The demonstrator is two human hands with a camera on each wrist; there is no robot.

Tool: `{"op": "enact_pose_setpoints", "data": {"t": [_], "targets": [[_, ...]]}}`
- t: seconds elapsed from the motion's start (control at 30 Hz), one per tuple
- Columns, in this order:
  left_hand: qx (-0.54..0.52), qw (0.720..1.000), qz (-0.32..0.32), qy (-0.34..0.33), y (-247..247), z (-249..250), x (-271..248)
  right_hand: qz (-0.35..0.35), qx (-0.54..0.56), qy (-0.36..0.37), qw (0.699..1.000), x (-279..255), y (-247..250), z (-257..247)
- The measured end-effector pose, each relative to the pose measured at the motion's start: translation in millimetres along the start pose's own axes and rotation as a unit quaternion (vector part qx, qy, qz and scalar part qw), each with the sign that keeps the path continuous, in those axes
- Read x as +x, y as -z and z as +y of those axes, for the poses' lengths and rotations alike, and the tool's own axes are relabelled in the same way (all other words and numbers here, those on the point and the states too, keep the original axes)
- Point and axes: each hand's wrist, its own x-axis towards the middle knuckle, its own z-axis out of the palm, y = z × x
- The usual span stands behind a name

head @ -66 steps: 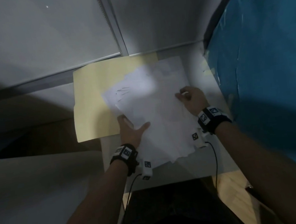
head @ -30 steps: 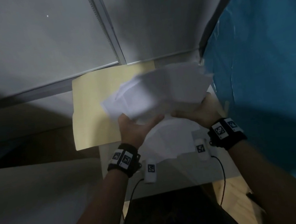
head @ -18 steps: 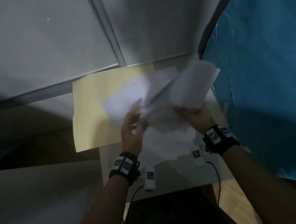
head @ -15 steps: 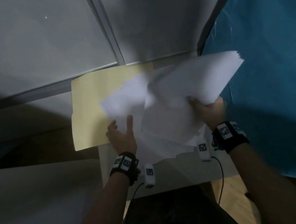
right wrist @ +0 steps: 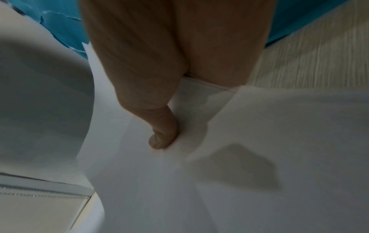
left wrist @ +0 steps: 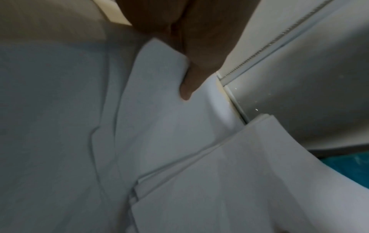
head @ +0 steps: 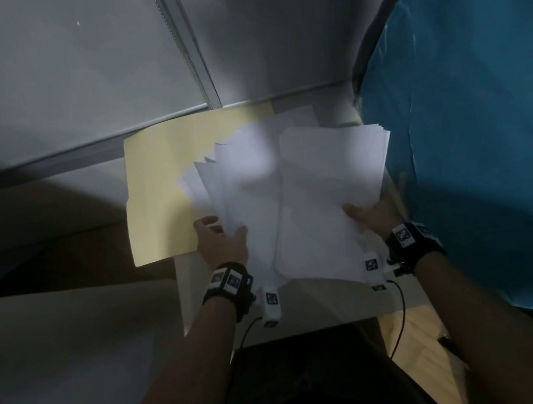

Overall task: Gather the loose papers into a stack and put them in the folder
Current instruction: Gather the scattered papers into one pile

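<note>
Left hand [head: 221, 243]: white loose paper sheets [head: 249, 183] are gripped at their left edge.
Right hand [head: 374, 218]: a neater white stack [head: 332, 172] is gripped.
Yellow paper folder [head: 158, 189]: laid open at the worktop's [head: 322, 299] far left corner.

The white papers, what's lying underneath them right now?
Under the papers lies the yellow folder, its left part showing, and the white table near the person. Both hands hold the papers' near edge. Anything else beneath is covered.

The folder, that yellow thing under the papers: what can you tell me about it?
The folder is pale yellow and looks like thin card. It lies flat at the back of the white table, its far edge against the wall, its left part hanging past the table's edge. White papers cover its right side. Neither of the hands visibly touches it. Whether it is open cannot be told.
</note>
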Motion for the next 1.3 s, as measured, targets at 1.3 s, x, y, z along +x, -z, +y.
{"op": "enact_pose_setpoints", "data": {"t": [1.3], "targets": [[-0.046, 0.967, -0.235, -0.084, 13.9, 35.6, 15.4, -0.217, 0.143, -0.026, 0.965, -30.0, -40.0, -71.6]]}}
